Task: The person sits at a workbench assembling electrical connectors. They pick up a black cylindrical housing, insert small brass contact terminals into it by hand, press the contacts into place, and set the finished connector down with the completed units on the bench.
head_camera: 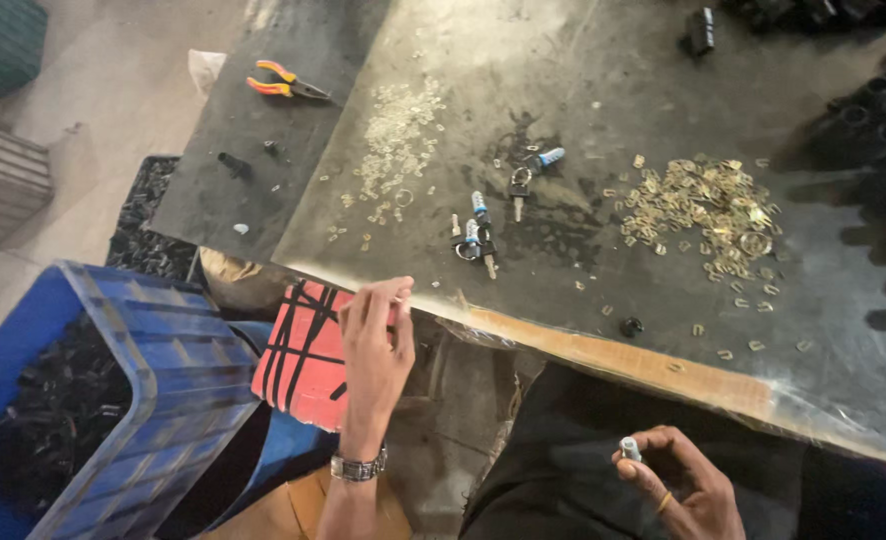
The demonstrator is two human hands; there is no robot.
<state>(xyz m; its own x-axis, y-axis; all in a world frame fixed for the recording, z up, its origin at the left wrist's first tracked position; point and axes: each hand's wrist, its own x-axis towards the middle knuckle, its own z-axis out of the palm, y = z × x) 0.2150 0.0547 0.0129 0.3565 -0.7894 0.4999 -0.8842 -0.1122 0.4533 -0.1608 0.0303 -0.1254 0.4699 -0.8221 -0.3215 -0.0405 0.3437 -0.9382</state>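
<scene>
Hands: our right hand pinches a small lock cylinder; left hand, fingers bunched, contents unclear, at desk edge; keep cylinder upright.

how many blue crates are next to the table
1: the blue crate sits at lower left beside the table, holding dark parts. Others may lie out of frame.

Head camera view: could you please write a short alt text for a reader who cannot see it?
A person's right hand holds a small silver cylinder below a dark worktable, while the left hand reaches to the table edge. On the table lie small keyed lock cylinders, a heap of brass clips and orange-handled pliers.
</scene>
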